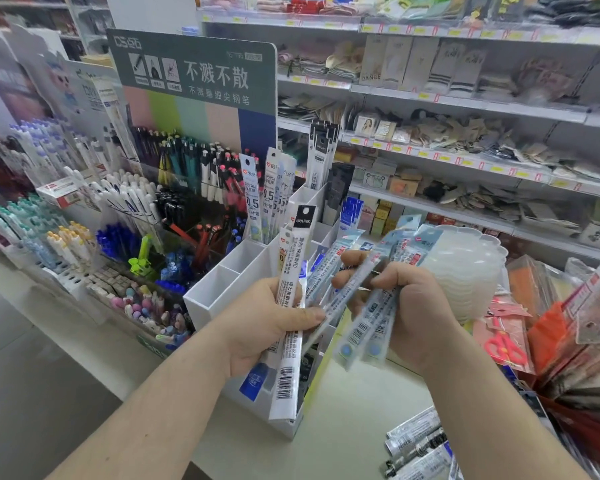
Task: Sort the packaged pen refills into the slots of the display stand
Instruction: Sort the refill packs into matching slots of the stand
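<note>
L hand (257, 327) grips refill packs (288, 306); R hand (406, 306) grips fanned bundle (368, 323). Risk: loose fan slips, wrong stand (222, 289) slot.

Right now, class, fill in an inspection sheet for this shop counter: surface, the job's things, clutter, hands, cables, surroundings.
Surface: pale counter, bare patch in front of the stand.
Job's things: white display stand, near slots empty, refill packs upright in far slots; more packs held in both hands.
Clutter: loose packs lying on the counter at right; red scissors; stack of clear scalloped trays.
Hands: left hand grips a few long packs; right hand grips a fanned bunch.
Cables: nothing seen.
Surroundings: pen displays at left, green sign, stocked shelves behind.
</note>
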`<state>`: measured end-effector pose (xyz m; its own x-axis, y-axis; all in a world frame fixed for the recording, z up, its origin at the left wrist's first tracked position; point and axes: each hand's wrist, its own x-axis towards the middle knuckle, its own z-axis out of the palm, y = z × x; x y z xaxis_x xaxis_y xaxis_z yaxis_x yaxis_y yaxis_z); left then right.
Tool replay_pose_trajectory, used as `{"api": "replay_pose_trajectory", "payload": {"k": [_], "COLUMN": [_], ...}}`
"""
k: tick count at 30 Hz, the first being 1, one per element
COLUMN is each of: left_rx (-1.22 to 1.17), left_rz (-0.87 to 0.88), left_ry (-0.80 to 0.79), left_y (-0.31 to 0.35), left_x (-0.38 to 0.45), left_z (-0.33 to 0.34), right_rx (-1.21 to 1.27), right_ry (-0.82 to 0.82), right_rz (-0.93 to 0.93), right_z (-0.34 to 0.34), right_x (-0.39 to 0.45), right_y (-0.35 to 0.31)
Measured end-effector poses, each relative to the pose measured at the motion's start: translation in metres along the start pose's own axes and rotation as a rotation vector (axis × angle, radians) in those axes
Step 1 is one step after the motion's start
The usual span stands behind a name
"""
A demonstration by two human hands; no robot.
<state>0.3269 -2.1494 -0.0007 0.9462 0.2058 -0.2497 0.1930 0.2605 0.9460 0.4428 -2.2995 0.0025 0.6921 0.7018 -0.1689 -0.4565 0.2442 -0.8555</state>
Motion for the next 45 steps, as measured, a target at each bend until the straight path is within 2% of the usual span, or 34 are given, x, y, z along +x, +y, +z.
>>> {"api": "replay_pose_trajectory", "payload": {"k": [6,10,15,17,22,25,29,34,36,41,45], "left_rx": [0.127,0.238,0.386,0.428,0.282,0.279,0.403,0.316,0.245,0.066,0.012], "left_rz": [0.089,0.140,0.109,0.093,0.117,0.124,0.082,0.144,0.172,0.200,0.239], "left_ry": [0.149,0.164,0.070,0.026,-0.017,-0.053,-0.044,0.065,0.092,0.089,0.037], "left_y": [0.000,-0.004,-0.008,-0.010,-0.008,-0.007,-0.011,-0.011,-0.010,-0.002,0.006], "left_x": [0.000,0.000,-0.006,-0.009,-0.012,-0.012,-0.011,-0.009,-0.011,-0.020,-0.027], "left_z": [0.005,0.015,0.014,0.015,0.020,0.014,0.013,0.014,0.012,-0.003,-0.010], "right_rx": [0.003,0.041,0.051,0.059,0.154,0.164,0.292,0.355,0.313,0.018,-0.008], "right_ry": [-0.005,0.053,0.431,0.531,0.541,0.563,0.441,0.370,0.293,0.078,-0.094], "right_rz": [-0.014,-0.052,-0.060,-0.092,-0.054,-0.080,-0.022,-0.010,-0.035,-0.088,-0.069], "right_z": [0.006,0.021,0.027,0.028,0.040,0.041,0.044,0.054,0.052,0.039,0.040], "right_x": [-0.002,-0.002,0.003,0.005,0.011,0.011,0.010,0.004,0.001,-0.008,-0.012], "right_y": [0.005,0.018,0.022,0.022,0.023,0.022,0.018,0.011,0.010,-0.001,-0.013]}}
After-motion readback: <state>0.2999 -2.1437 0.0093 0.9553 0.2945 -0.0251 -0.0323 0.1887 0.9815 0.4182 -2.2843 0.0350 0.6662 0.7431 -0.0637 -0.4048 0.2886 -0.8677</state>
